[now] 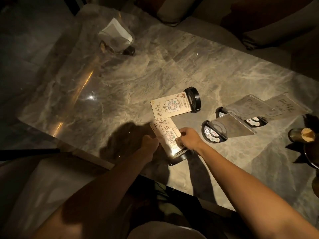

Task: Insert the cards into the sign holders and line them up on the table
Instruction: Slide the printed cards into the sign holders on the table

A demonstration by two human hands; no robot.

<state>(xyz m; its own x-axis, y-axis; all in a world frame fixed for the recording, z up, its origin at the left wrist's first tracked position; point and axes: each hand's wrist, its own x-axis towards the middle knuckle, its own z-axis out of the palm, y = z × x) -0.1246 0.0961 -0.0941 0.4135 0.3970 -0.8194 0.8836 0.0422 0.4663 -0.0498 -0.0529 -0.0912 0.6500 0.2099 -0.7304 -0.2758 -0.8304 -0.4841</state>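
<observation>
A sign holder (173, 156) with a black round base stands near the table's front edge. A cream card (165, 133) printed with characters and a QR code sits in it. My left hand (149, 144) grips the holder's left edge. My right hand (189, 138) pinches the card's right edge. Just behind, a second holder (194, 100) lies on its side with a cream card (170, 107) inside. To the right stand three more holders: one (214, 133) close by, two (259, 120) further back, their panels dim.
The marble table (138, 75) stretches away to the back left. A glass tumbler with white napkins (117, 37) stands at the far left. A dark cup and plant (302, 135) sit at the right edge. Sofa cushions (259, 37) line the far side.
</observation>
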